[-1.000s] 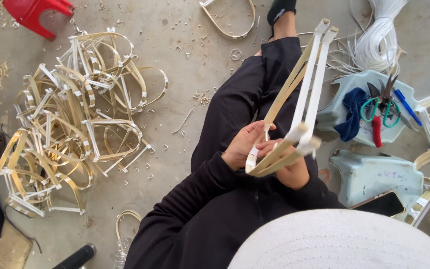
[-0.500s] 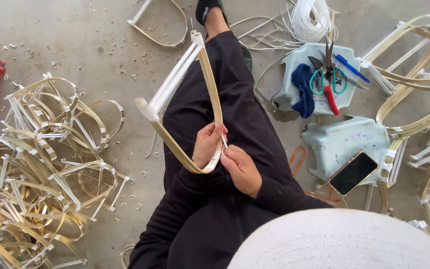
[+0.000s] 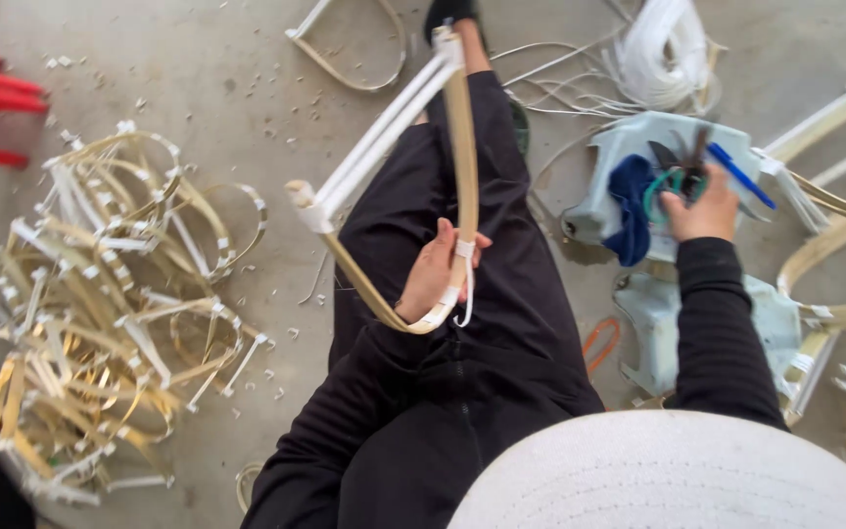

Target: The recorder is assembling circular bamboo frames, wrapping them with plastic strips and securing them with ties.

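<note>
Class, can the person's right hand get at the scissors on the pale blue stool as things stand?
Probably yes. The right hand already lies on the scissors on the stool, with nothing between them. The left hand alone holds the bent frame.

Left hand (image 3: 433, 276) curled closed at lap; right hand (image 3: 702, 208) outstretched, fingers down.

A bent bamboo frame (image 3: 399, 186), tan with white strapping along its straight side and a loose white strip at its near bend, stood tilted over the lap. Green-handled scissors (image 3: 676, 171) lay on a pale blue stool at right, beside a blue cloth.
</note>
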